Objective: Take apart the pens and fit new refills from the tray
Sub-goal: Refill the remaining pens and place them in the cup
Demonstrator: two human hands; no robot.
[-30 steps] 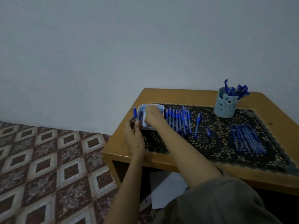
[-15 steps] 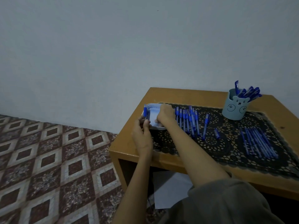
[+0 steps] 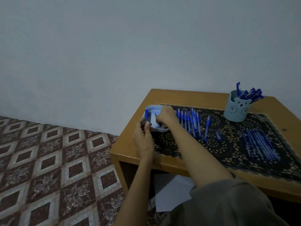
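A small white tray [image 3: 152, 108] sits at the left end of the black lace mat [image 3: 228, 144] on the wooden table. My left hand [image 3: 144, 137] holds a blue pen barrel [image 3: 146, 114] upright just left of the tray. My right hand [image 3: 166, 115] reaches down into the tray with curled fingers; what they hold is hidden. A row of blue capped pens [image 3: 189, 121] lies right of the tray. One pen [image 3: 207, 128] and a loose blue cap [image 3: 218, 135] lie apart from it.
A pale blue bear-faced cup [image 3: 236, 110] full of blue pens stands at the back right. A bundle of thin blue refills or pens [image 3: 260, 145] lies on the mat's right side. The table's left edge [image 3: 130, 121] drops to a patterned tile floor. White paper lies under the table.
The view has shifted, so the table sits further right in the frame. Both hands stay at the tray, the right one working inside it.
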